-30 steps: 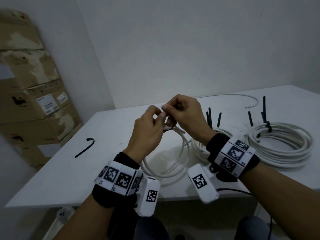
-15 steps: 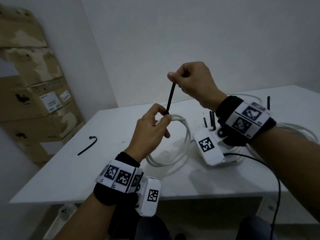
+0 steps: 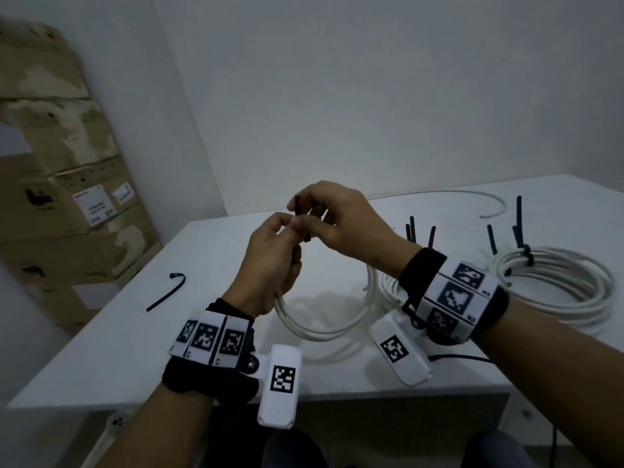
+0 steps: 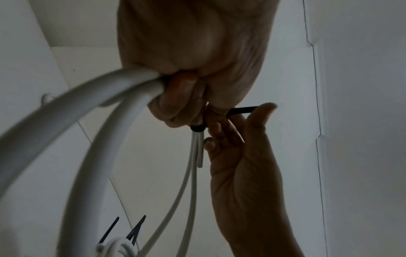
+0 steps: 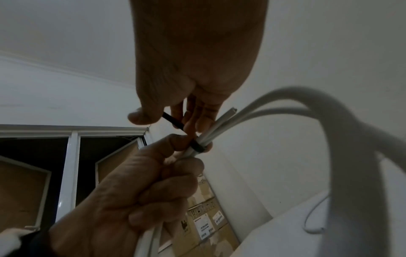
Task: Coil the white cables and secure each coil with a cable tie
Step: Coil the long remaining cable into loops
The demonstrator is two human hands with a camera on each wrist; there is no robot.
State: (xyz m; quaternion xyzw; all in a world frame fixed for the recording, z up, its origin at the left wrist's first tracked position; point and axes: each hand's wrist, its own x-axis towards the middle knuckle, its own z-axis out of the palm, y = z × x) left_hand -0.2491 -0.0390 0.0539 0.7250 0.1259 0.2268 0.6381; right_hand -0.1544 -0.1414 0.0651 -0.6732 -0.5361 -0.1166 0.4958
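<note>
My left hand (image 3: 273, 258) grips a small coil of white cable (image 3: 314, 327) and holds it above the white table (image 3: 101, 349). A black cable tie (image 5: 197, 147) is cinched round the coil's strands just past the left fingers. My right hand (image 3: 324, 214) pinches the tie's black tail (image 4: 241, 110) between thumb and fingers, close against the left hand. The coil's loop (image 4: 92, 111) hangs down toward the table. One cut cable end (image 5: 231, 111) sticks out beside the tie.
Two tied white coils (image 3: 553, 282) with upright black tie tails (image 3: 518, 221) lie on the right of the table. A loose white cable (image 3: 486, 201) curves at the back. A spare black tie (image 3: 165, 292) lies at left. Cardboard boxes (image 3: 67, 204) stack by the left wall.
My right hand, which had pulled the tie's tail up high, has come back down to the left hand and pinches the tail close to the coil.
</note>
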